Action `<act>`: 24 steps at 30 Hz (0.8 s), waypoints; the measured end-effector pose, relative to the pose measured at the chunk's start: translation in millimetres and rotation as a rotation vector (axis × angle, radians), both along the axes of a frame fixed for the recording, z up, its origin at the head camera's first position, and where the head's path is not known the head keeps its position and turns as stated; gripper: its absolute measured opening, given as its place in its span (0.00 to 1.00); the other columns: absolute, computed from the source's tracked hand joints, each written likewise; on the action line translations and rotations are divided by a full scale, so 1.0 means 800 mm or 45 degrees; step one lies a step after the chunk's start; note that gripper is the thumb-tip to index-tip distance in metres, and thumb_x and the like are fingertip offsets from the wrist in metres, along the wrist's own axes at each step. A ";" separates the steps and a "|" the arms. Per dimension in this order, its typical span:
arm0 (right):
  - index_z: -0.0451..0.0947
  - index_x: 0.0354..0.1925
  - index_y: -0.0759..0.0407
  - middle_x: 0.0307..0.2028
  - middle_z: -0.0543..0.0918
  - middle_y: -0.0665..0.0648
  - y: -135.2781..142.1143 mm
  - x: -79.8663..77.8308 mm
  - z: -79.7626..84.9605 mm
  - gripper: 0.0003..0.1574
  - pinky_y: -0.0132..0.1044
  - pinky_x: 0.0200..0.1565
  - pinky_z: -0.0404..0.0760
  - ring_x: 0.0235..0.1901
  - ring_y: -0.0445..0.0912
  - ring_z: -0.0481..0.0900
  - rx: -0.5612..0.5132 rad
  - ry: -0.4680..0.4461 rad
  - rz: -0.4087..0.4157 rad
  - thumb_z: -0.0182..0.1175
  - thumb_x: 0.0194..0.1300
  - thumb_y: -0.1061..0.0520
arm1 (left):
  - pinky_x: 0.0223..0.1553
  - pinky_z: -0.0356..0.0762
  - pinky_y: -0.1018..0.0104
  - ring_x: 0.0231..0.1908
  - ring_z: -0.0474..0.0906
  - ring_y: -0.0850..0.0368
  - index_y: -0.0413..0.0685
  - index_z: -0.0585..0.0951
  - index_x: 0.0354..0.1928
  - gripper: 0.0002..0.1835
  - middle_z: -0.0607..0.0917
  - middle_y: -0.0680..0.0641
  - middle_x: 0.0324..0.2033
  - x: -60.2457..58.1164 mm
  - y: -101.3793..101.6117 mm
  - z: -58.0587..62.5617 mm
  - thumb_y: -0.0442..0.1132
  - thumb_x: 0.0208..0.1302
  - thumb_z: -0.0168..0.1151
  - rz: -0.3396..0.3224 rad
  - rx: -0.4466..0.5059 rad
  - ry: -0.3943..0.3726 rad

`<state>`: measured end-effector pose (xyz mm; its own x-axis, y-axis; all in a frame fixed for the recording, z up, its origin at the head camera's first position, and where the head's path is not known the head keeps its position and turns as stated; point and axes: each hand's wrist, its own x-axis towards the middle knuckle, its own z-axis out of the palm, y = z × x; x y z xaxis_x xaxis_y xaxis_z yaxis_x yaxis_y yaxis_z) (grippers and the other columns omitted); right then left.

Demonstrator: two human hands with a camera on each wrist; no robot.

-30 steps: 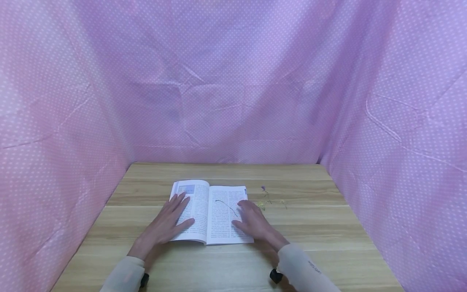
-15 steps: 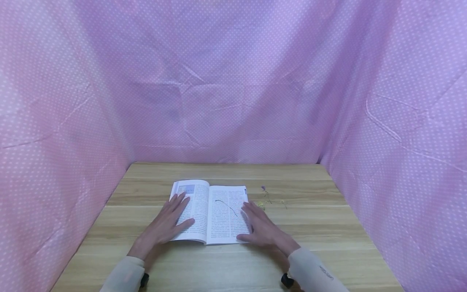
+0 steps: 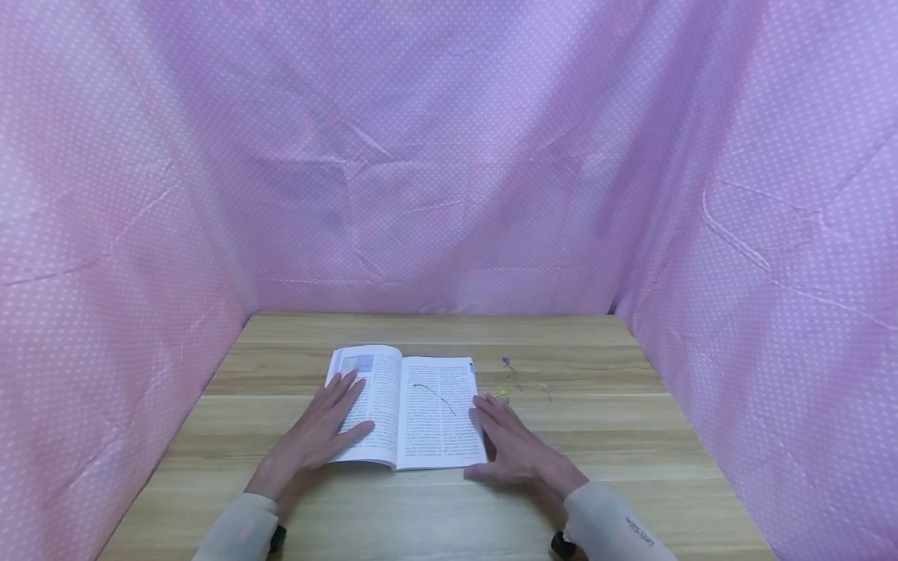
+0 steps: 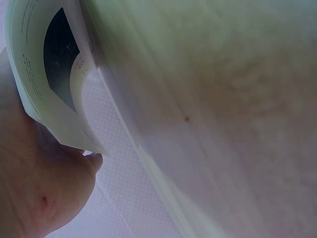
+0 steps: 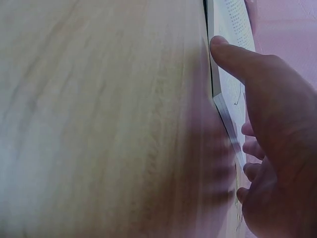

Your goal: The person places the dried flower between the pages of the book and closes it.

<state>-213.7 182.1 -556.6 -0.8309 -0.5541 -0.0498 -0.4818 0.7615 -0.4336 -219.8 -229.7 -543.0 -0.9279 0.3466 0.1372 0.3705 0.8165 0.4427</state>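
An open book (image 3: pixel 428 440) lies on the table, with a thin dark plant stem (image 3: pixel 440 397) resting across its right page. My left hand (image 3: pixel 319 425) rests spread on the left page, fingers extended. The left wrist view shows that hand (image 4: pixel 44 183) beside the curved underside of a printed sheet (image 4: pixel 25 74). At the book's right edge is my right hand (image 3: pixel 512 448), fingers near the side and thumb by the lower corner. In the right wrist view its thumb (image 5: pixel 237 57) lies along the book's lower edge; whether it presses there I cannot tell.
Just right of the book lie a small purple flower (image 3: pixel 507 361) on a stem, a yellow-green sprig (image 3: pixel 501 394) and a pale thin sprig (image 3: pixel 544 388). The wooden table (image 3: pixel 631 467) is enclosed by pink dotted cloth (image 3: pixel 435 195) at the back and both sides.
My right hand has moved off the right page, rightward and toward me, to the book's right edge. The stem stays on the page, and my left hand has not moved.
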 end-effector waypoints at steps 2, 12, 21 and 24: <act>0.56 0.90 0.60 0.93 0.52 0.61 0.000 0.000 -0.001 0.74 0.66 0.92 0.48 0.93 0.64 0.46 0.012 0.002 -0.005 0.73 0.67 0.21 | 0.89 0.46 0.23 0.92 0.46 0.29 0.48 0.60 0.91 0.49 0.55 0.39 0.92 0.000 0.000 0.000 0.67 0.82 0.60 -0.004 -0.003 0.001; 0.58 0.90 0.58 0.93 0.53 0.59 -0.001 0.000 -0.001 0.70 0.67 0.92 0.48 0.93 0.64 0.46 0.020 -0.015 -0.032 0.71 0.69 0.22 | 0.90 0.46 0.25 0.91 0.47 0.30 0.48 0.60 0.91 0.48 0.55 0.39 0.92 0.001 0.003 -0.002 0.66 0.82 0.60 -0.015 -0.009 0.011; 0.60 0.90 0.57 0.93 0.54 0.58 -0.001 0.001 0.000 0.69 0.68 0.92 0.47 0.93 0.64 0.46 0.025 -0.015 -0.038 0.72 0.70 0.23 | 0.90 0.46 0.25 0.92 0.47 0.30 0.47 0.60 0.91 0.49 0.54 0.39 0.92 0.003 0.004 0.000 0.67 0.82 0.59 -0.015 -0.015 0.000; 0.60 0.89 0.56 0.93 0.54 0.57 -0.001 0.000 0.000 0.68 0.68 0.92 0.46 0.93 0.63 0.46 0.026 -0.011 -0.038 0.71 0.69 0.22 | 0.90 0.46 0.25 0.92 0.47 0.30 0.47 0.59 0.91 0.49 0.54 0.39 0.92 0.003 0.005 0.000 0.67 0.82 0.59 -0.015 -0.012 -0.005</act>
